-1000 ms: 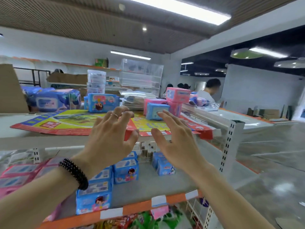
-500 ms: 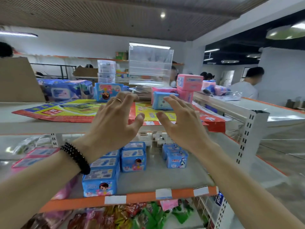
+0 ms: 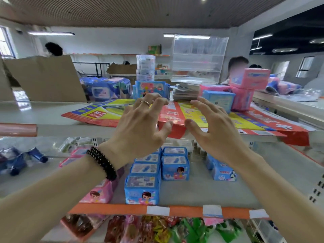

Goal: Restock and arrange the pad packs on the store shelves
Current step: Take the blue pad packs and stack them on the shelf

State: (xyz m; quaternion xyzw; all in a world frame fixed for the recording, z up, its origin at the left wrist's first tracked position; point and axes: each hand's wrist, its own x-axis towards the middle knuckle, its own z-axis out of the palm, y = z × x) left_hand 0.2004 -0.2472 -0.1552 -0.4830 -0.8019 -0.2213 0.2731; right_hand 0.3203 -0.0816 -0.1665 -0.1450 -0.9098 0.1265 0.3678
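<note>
**Empty hands reach toward the top shelf stock**

Shop shelving fills the view: a pale upper shelf [image 3: 52, 116] carrying a red and yellow printed poster [image 3: 245, 123], and below it a grey middle shelf with an orange front strip [image 3: 112, 208].

Both hands are raised in front of the upper shelf's edge, holding nothing. The left hand [image 3: 140, 127], with a gold ring and a black bead bracelet, has its fingers spread and lightly bent; the right hand [image 3: 215, 130] mirrors it, fingers apart. They stand near each other without touching, probably set to take a pack between them.

Spare packs wait on the poster: one wide blue cartoon-printed pack [image 3: 150, 89] straight ahead, one smaller light blue pack [image 3: 219, 99] and about three pink packs [image 3: 249, 78] stacked to the right.

On the middle shelf, blue pad packs face outward in rows, presumably so shoppers can read them: about six in the central block [image 3: 142, 190] and one apart on the right [image 3: 222, 171]. Pink packs [image 3: 100, 192] lie to the left, their number unclear.
</note>
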